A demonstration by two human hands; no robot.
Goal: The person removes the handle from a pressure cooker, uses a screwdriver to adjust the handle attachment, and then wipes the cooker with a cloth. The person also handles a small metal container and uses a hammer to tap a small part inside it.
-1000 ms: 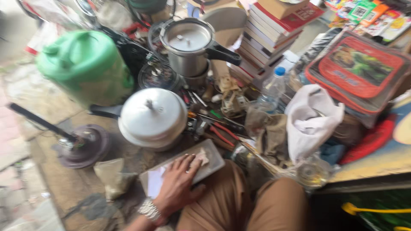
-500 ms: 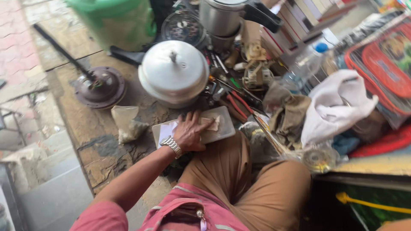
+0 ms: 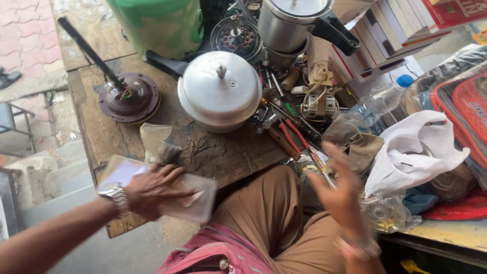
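Cluttered wooden workbench [image 3: 213,152], left hand [image 3: 152,190] flat on a clear plastic packet [image 3: 193,200], contents unclear, right hand [image 3: 337,190] blurred, open, empty

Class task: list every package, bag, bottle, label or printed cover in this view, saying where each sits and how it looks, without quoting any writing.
Clear plastic packet: flat, under the left hand, at the bench's near edge.
Small clear bag: crumpled, just behind that packet.
Plastic bottle: clear, blue cap, lying right of the tools.
White bag: crumpled, far right.
Red printed cover: under plastic, right edge.
Books: stacked, top right.
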